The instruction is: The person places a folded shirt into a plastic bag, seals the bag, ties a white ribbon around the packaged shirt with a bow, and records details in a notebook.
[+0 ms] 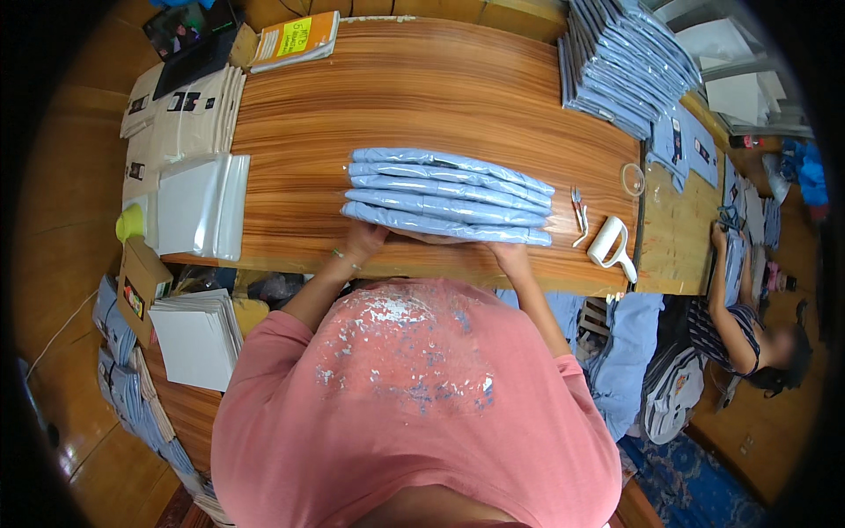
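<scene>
A stack of several folded light-blue shirts in clear plastic bags (449,198) is at the near edge of the wooden table. My left hand (364,239) grips the near left corner of the stack, its fingers partly hidden underneath. At the near right side, my right hand (509,255) holds the stack in the same way, its fingertips out of sight below. The stack's near edge faces me, and its layers are slightly fanned. Whether it is lifted fully off the table I cannot tell.
Right of the stack lie small snips (578,216), a white lint roller (609,246) and a clear tape ring (632,179). A tall pile of bagged blue shirts (620,70) stands at the far right. Clear plastic bags (198,207) lie left. A co-worker (731,330) handles garments at right.
</scene>
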### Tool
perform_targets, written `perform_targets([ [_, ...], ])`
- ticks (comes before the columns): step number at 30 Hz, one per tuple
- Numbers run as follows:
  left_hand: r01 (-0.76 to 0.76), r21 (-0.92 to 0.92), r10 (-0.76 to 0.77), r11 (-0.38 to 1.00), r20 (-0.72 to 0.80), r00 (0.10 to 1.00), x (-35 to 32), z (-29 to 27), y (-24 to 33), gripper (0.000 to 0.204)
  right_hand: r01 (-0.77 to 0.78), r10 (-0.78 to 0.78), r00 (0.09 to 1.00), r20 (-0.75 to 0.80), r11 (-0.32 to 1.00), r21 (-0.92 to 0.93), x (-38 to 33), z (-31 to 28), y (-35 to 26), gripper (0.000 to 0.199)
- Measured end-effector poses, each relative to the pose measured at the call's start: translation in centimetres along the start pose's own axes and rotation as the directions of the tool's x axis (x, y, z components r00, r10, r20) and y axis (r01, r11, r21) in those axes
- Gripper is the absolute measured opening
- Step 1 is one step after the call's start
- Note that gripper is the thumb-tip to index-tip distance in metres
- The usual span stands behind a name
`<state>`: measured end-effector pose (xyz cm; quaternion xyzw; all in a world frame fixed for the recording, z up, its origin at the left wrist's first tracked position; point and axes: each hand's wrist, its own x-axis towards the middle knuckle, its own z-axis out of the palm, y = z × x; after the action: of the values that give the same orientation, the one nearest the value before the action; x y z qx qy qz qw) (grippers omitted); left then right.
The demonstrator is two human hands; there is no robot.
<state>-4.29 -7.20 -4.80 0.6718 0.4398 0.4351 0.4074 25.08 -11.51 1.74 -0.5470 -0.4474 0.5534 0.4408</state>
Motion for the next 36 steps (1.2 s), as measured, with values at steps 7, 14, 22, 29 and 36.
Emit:
perform_targets([
  [7,0.012,0.096,-0.032,0.995,0.208,0.978,8.3,1.4,9.7,0.064,0.01,-0.017,0.962,-0.271,1.0,-0.028,5.7,-4.6,-4.0,0.061],
  [14,0.028,0.639,-0.073,0.769,0.045,0.996,22.0,-11.1,-0.3,0.047,-0.272,0.119,0.895,-0.429,0.909,-0.317,11.7,-16.6,-3.2,0.048],
  [22,-0.231,0.971,-0.123,0.056,0.236,0.964,32.8,-23.1,-10.7,0.064,0.21,-0.507,0.824,-0.253,0.688,-0.695,9.5,0.6,-5.7,0.039],
  [29,-0.463,0.881,-0.141,0.099,0.473,0.87,33.7,-23.7,-12.8,0.073,0.254,-0.268,0.947,0.175,0.298,-0.92,8.1,8.5,2.1,0.049],
  [36,-0.373,0.629,0.073,0.682,0.448,0.891,29.3,-16.9,-5.4,0.059,0.205,-0.237,0.963,0.125,0.353,-0.913,7.8,8.2,2.8,0.049],
])
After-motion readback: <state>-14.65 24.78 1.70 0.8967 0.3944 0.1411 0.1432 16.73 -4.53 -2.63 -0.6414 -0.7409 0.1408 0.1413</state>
